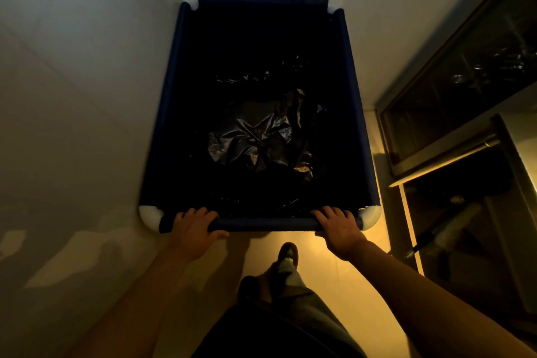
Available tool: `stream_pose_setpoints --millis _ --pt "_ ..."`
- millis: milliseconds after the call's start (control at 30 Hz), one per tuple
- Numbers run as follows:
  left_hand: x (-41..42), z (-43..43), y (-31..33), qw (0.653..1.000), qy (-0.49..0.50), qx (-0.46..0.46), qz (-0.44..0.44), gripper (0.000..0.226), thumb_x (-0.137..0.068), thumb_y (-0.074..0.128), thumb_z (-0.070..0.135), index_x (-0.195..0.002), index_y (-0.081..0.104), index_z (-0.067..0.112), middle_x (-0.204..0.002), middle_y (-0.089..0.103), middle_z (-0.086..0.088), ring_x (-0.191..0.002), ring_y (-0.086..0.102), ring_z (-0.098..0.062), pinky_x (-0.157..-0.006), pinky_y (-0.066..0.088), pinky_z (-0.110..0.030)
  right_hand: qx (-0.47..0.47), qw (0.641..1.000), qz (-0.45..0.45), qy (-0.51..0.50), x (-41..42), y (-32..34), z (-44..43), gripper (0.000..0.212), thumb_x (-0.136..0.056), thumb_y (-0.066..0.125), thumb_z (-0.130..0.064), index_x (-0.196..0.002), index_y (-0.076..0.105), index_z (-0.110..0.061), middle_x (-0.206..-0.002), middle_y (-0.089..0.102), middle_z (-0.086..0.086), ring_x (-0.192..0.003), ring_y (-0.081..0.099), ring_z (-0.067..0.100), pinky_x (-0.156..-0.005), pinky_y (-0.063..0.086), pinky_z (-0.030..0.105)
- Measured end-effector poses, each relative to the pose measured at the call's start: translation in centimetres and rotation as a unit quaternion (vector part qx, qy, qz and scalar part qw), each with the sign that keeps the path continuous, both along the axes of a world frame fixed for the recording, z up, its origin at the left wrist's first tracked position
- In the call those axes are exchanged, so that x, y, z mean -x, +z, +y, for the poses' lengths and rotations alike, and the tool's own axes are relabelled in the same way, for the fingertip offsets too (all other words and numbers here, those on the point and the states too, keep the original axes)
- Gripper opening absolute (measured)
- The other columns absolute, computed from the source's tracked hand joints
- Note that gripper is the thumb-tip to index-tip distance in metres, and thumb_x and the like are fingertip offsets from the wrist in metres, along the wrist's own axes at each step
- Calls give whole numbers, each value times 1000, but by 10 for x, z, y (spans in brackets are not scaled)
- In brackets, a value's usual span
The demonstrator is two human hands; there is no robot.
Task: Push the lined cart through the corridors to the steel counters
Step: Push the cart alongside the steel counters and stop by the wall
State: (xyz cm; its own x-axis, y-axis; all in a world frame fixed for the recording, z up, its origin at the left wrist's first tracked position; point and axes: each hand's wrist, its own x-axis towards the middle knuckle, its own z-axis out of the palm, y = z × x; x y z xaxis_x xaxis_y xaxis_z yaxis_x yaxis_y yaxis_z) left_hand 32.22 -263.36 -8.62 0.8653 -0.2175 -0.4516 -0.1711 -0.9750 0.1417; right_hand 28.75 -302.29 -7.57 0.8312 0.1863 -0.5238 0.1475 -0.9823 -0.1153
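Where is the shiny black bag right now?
In the head view, the black bag lies crumpled inside the cart, near its middle, ahead of the left hand and right hand gripping the near rim.

Dim corridor; pale wall (72, 96) left, glass-fronted cabinet (465, 81) right, amber-lit floor (334, 285).

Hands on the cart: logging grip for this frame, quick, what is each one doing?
Left hand: closed around the cart's padded near rail.
Right hand: closed on the same rail, near the right corner.
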Motion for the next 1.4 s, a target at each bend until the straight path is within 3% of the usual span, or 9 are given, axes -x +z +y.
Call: stream_pose_setpoints --millis 133,233,500,733,1000,1133,1267,1400 --pt "-27 -1 4 1000 -2 -6 -11 96 -71 6 94 -130 54 37 -127 57 9 -119 51 -20 -104 34 -43 -12 1000 -5 8 -28 -3 -4 61 -102 51 -41 -156 27 -29 -155 38 3 -143 35 30 -118 27 52" --pt "-46 -3 2 1000 5 -5 -24 104 -68 -1 96 -130 56 35 -126 59 7 -118 54 -22 -104 36 -45 -24 1000 -10 16 -48 -8 -8 60 -102 51 -41 -155 27 -28 -156 39 4 -144 35 30 -118 26 52" --pt "-97 -5 -5 1000 27 -3 -13 80 -75 24 85 -130 58 37 -125 61 7 -117 55 -24 -105 34 -48 -41 998 -23 38 -99 -17 -13 59 -102 50 -40 -155 26 -27 -154 39 5 -143 36 32 -118 26 52" --pt "-96 1 -16 999 4 -4 -41 60 -83 42 78 -124 60 38 -117 60 8 -107 58 -23 -96 41 -49 -46 996 -42 63 -97 -29 -18 61 -99 56 -38 -153 30 -26 -151 45 7 -140 41 33 -118 26 52" --pt "-95 7 -21 997 -17 8 -75 62 -84 42 77 -124 60 34 -114 62 6 -102 61 -24 -88 42 -47 -34 996 -38 71 -100 -22 -16 61 -100 55 -39 -153 32 -23 -147 48 7 -135 45 34 -115 30 52" --pt "-88 7 -31 990 -27 8 -136 63 -87 41 73 -127 58 27 -115 60 1 -100 58 -29 -89 41 -49 -46 996 -44 66 -101 -18 -16 57 -99 56 -39 -150 38 -22 -143 52 6 -132 48 33 -113 31 50" --pt "-84 4 -38 985 -11 22 -169 60 -84 50 71 -121 60 24 -110 61 -1 -97 57 -31 -89 40 -48 -70 994 -46 64 -99 -17 -20 60 -101 47 -50 -155 36 -25 -144 53 2 -135 47 27 -117 24 48" --pt "-85 5 -42 983 -11 30 -180 58 -84 50 72 -117 60 25 -108 60 -2 -96 56 -32 -87 39 -47 -64 996 -57 -5 -99 -15 -35 75 -96 36 -72 -154 40 -25 -151 49 4 -144 38 28 -120 20 54"
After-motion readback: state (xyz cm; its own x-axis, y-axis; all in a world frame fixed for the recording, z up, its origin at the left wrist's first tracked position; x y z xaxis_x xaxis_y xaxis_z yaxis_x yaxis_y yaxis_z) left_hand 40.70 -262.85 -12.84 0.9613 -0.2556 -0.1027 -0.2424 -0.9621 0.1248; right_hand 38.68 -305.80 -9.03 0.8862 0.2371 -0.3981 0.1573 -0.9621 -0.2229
